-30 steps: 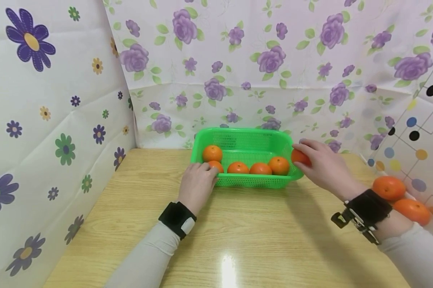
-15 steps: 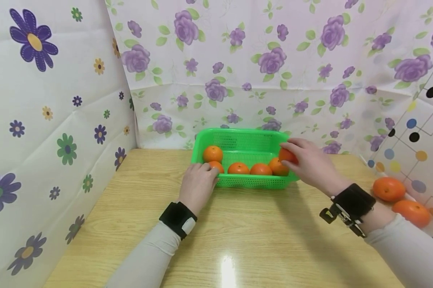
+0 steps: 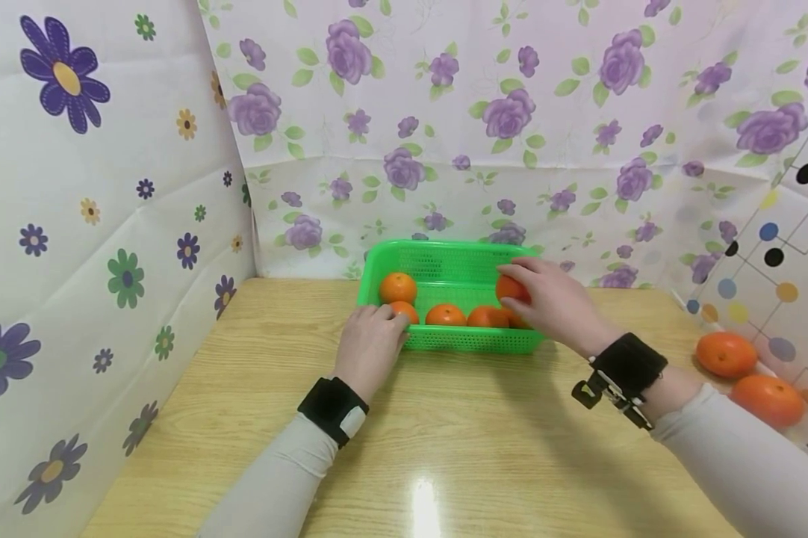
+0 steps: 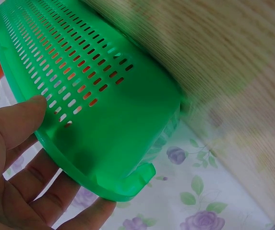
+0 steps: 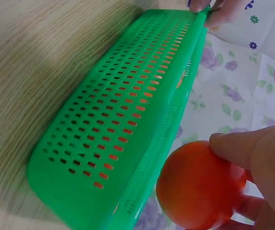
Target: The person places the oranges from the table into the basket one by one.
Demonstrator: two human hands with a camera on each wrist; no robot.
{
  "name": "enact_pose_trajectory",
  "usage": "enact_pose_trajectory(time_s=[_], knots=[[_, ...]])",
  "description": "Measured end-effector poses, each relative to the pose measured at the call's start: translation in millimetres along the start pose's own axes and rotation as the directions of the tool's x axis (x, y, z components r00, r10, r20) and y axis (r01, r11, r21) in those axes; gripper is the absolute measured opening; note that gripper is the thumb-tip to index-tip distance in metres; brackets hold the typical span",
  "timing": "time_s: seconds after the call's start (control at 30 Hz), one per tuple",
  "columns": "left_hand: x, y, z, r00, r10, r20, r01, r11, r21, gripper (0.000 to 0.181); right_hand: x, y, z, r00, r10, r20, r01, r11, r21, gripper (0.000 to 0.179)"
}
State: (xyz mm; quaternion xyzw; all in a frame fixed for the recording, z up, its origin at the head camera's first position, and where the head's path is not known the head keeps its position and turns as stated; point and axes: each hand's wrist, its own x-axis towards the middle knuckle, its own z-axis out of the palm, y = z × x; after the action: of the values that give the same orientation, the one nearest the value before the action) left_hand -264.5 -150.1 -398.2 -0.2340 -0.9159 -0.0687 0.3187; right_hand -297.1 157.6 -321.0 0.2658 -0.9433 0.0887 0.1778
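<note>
A green perforated plastic basket stands on the table, with several oranges inside, mostly along its near wall. My left hand grips the basket's near left rim; in the left wrist view the thumb lies against the outer wall and the fingers reach over the rim. My right hand holds another orange above the basket's right part, pinched between thumb and fingers. In the right wrist view this held orange is beside the rim. The orange at the basket's right end is mostly hidden by my right hand.
Two more oranges lie at the right, near the dotted side sheet. The wooden table ends at a flowered cloth behind the basket. A flowered sheet stands on the left.
My right hand has carried its orange leftward, from beyond the basket's right edge to over the inside. The left hand and basket stay in place.
</note>
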Motion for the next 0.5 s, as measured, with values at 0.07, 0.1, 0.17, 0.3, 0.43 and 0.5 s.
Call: enact_pose_trajectory(time_s=[0.07, 0.1, 0.17, 0.3, 0.43, 0.5], knots=[[0.1, -0.3, 0.1, 1.000, 0.003, -0.002, -0.003, 1.000, 0.002, 0.016, 4.2, -1.5, 3.1, 1.000, -0.001, -0.005, 0.001, 1.000, 0.007, 0.054], [0.2, -0.4, 0.2, 1.000, 0.005, -0.003, -0.005, 1.000, 0.004, 0.016, 6.2, -2.6, 4.3, 1.000, -0.005, -0.008, 0.006, 1.000, 0.013, 0.053], [0.3, -0.5, 0.3, 1.000, 0.006, -0.003, -0.006, 1.000, 0.007, 0.016, 10.5, -4.7, 6.9, 1.000, -0.012, -0.010, 0.013, 1.000, 0.019, 0.053], [0.3, -0.3, 0.0, 1.000, 0.003, 0.001, -0.003, 1.000, 0.010, 0.016, 18.4, -9.8, 11.3, 1.000, -0.017, 0.005, 0.017, 0.999, 0.030, 0.054], [0.1, -0.5, 0.5, 1.000, 0.004, -0.002, -0.004, 1.000, 0.014, 0.016, 24.6, -14.4, 15.7, 1.000, -0.008, 0.024, 0.007, 0.999, 0.038, 0.055], [0.0, -0.8, 0.6, 1.000, 0.004, -0.003, -0.004, 1.000, 0.015, 0.016, 27.4, -16.4, 18.1, 1.000, -0.005, 0.026, 0.004, 1.000, 0.030, 0.055]])
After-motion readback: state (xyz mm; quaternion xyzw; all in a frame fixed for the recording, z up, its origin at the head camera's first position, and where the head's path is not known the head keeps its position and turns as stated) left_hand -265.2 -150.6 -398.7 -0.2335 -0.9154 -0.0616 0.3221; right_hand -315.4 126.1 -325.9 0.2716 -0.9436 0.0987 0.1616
